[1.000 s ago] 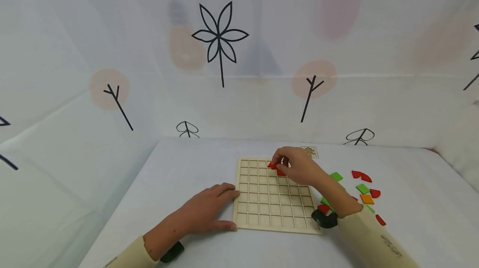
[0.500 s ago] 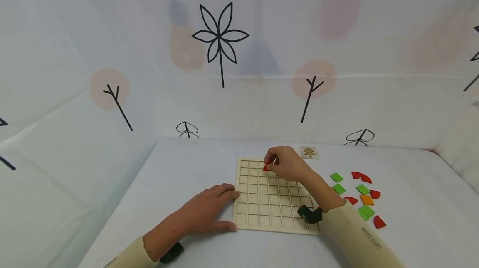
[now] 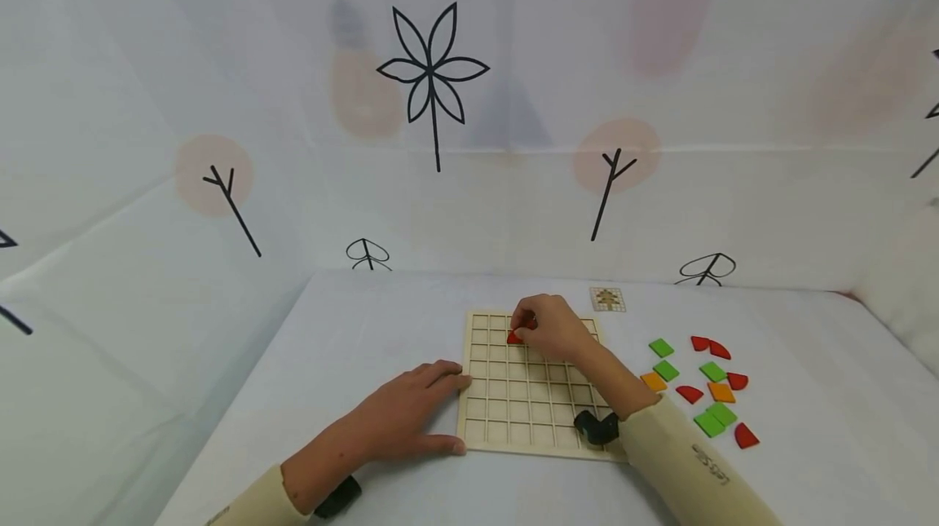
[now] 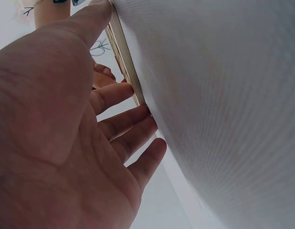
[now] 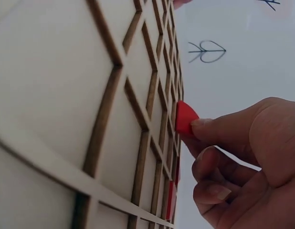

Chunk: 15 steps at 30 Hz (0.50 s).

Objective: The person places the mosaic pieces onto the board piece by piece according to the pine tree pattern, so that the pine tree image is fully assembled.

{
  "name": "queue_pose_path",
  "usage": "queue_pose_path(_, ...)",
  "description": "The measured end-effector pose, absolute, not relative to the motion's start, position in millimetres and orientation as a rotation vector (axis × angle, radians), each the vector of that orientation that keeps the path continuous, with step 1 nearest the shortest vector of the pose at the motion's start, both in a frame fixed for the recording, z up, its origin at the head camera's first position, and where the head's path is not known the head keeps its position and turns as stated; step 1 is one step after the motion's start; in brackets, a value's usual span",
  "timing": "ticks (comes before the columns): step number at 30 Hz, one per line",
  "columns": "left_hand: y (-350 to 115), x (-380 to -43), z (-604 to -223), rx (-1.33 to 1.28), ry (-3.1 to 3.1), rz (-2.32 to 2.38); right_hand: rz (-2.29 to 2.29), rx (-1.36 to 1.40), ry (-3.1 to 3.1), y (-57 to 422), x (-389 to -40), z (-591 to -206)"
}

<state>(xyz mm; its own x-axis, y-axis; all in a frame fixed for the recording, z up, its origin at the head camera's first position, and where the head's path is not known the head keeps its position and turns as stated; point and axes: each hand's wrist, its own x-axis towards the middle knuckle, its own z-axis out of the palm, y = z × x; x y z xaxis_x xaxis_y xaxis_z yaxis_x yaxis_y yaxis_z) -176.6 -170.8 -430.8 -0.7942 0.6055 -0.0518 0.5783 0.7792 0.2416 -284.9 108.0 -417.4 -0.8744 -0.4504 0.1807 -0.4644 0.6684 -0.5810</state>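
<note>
Near the far side of a square wooden grid board [image 3: 539,453], my right hand [image 3: 552,332] pinches a red quarter-circle tile [image 3: 513,338] between thumb and fingers. The right wrist view shows the red tile [image 5: 184,118] with its straight edge right at the board's grid [image 5: 120,64]; lower along the board, other red tiles [image 5: 170,198] lie in cells, and in the head view the hand covers most of that area. My left hand [image 3: 399,412] rests beside the board's left edge, fingers extended. In the left wrist view its fingertips [image 4: 126,89] and thumb meet the board's side [image 4: 126,47].
Right of the board lie loose tiles: several green diamonds [image 3: 666,370], orange ones [image 3: 722,392] and several red rounded ones [image 3: 745,435]. A small card with a tree pattern on a grid [image 3: 608,298] lies behind the board. A white patterned cloth hangs behind the table.
My right hand has shifted left and slightly nearer across the board with the red tile. The card and more loose tiles are uncovered as the forearm moved. My left hand stays put.
</note>
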Motion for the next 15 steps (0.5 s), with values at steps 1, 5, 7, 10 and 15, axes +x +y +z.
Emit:
queue_pose_path(1, -170.7, -176.5, -430.9, 0.952, 2.843, 0.325, 0.996, 0.781, -2.849, 107.9, -285.1, -418.3)
queue_pose_path(5, -170.5, -176.5, -431.1, 0.954, 2.844, 0.331, 0.998, 0.781, -2.841, 108.3, -284.9, -419.4)
queue_pose_path(7, -170.6, -176.4, -431.3, 0.954, 2.842, 0.333, 1.009, 0.772, -2.847, 109.0, -284.3, -419.1)
queue_pose_path(10, -170.8, -176.7, -431.6, 0.957, 2.842, 0.330, 0.995, 0.770, -2.854, 110.1, -284.3, -419.0)
queue_pose_path(15, -171.1, -176.8, -432.2, 0.956, 2.845, 0.325, 0.914, 0.806, -2.849, 111.0, -285.6, -420.3)
